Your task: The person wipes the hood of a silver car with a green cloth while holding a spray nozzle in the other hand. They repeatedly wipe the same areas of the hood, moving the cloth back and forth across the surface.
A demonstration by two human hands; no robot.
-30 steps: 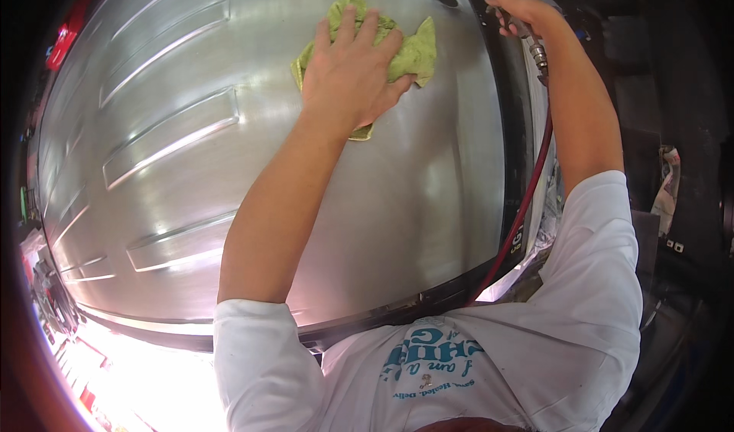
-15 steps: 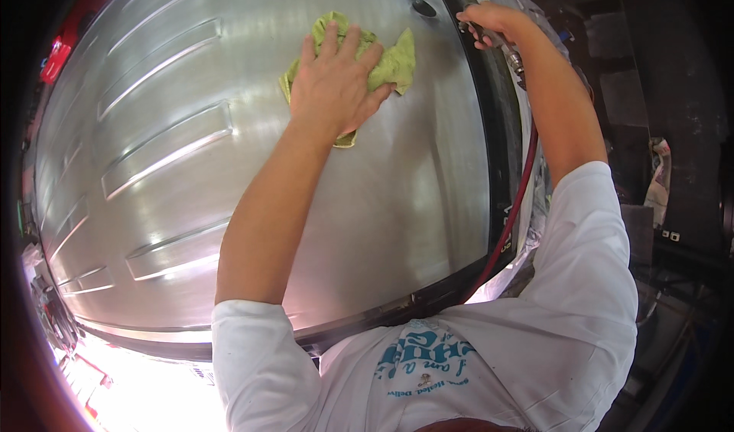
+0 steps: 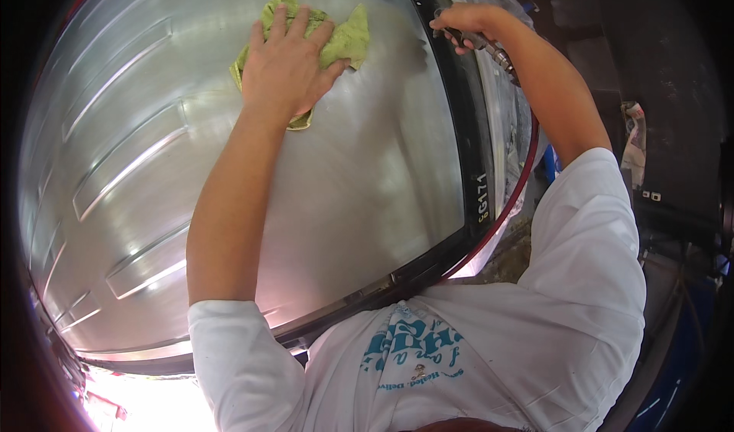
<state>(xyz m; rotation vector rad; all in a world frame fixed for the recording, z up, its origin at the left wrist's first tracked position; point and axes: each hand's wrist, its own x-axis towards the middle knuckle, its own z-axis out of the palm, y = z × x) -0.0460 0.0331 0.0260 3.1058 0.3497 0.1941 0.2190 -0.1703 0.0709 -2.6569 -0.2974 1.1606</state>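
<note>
Left hand [image 3: 282,73] on green cloth [image 3: 348,40] – fingers spread, metal panel [image 3: 336,195] beneath, right hand [image 3: 474,21] – fingers clasping dark tool [image 3: 498,55]

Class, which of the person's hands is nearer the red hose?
Right. The right hand grips a handheld tool near the upper end of the red hose; the left hand is farther away, spread on the green cloth.
</note>
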